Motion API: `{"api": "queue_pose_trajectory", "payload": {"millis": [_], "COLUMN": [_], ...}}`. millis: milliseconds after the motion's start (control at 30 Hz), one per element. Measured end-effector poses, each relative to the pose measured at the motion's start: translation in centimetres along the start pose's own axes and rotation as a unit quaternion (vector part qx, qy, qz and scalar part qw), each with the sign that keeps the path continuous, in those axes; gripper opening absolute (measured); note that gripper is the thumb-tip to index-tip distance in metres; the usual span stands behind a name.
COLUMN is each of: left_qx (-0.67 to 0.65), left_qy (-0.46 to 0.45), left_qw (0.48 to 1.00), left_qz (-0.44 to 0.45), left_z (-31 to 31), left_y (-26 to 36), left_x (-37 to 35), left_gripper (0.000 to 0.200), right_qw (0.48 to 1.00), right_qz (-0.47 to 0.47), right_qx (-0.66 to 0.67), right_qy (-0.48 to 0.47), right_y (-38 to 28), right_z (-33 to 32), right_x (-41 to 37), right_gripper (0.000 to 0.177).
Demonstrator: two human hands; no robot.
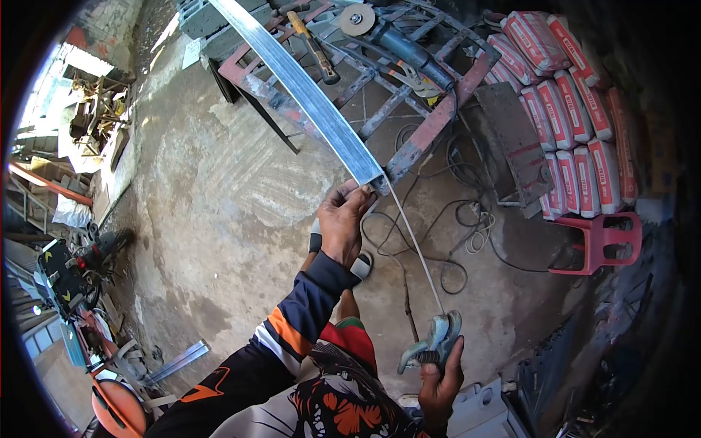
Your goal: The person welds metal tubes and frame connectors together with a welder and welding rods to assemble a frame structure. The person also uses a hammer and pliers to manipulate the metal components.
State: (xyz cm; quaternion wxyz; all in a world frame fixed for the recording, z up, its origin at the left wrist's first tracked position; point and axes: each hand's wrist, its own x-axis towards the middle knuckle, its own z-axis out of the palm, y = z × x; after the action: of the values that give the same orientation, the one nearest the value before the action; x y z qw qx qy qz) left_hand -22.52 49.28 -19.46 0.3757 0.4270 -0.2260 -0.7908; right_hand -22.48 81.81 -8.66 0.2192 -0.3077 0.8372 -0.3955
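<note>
My left hand [343, 223] pinches the near end of a long galvanized metal channel [307, 98], which slants away to the upper left over a metal frame table [420, 135]. My right hand [442, 387], lower right, is wrapped round a worn welding electrode holder [438, 339] with a spring between its handles. Clamped in its jaws, a thin welding rod [410, 230] runs up to the channel's end near my left fingers. An angle grinder [405, 51], a hammer with a yellow-brown handle [312, 45] and a ground clamp [416, 80] lie on the frame.
Black cables [453, 255] coil over the concrete floor beneath the frame. Red and white bags [562, 109] are stacked at the right, near a pink plastic chair [602, 244]. A motorbike [87, 270] stands at the left. Short metal pieces [179, 363] lie lower left.
</note>
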Motion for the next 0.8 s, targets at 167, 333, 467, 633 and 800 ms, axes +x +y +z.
{"api": "queue_pose_trajectory", "payload": {"millis": [167,333,467,633,800], "left_qx": [-0.001,0.000,-0.003,-0.011,-0.018], "left_qy": [-0.004,-0.006,-0.011,0.003,0.007], "left_qw": [1.000,1.000,1.000,1.000,1.000], "left_qz": [0.007,0.008,0.009,-0.004,-0.007], "left_z": [-0.20,-0.24,-0.55,-0.62,-0.34], "left_y": [-0.23,-0.26,-0.56,-0.54,-0.34], "left_x": [0.17,0.27,0.52,0.56,0.37], "left_gripper": [0.024,0.025,0.025,0.024,0.025], "right_qw": [1.000,0.999,1.000,1.000,1.000], "right_qz": [-0.001,-0.013,-0.010,-0.002,-0.006], "right_qx": [-0.016,-0.047,-0.023,-0.010,-0.027], "right_qy": [-0.007,-0.011,0.000,0.004,-0.005], "right_y": [-0.12,0.08,0.12,0.35,0.30], "right_z": [-0.02,-0.10,-0.01,-0.13,-0.23], "right_x": [0.24,0.27,0.33,0.17,0.14], "right_gripper": [0.064,0.065,0.065,0.065,0.065]}}
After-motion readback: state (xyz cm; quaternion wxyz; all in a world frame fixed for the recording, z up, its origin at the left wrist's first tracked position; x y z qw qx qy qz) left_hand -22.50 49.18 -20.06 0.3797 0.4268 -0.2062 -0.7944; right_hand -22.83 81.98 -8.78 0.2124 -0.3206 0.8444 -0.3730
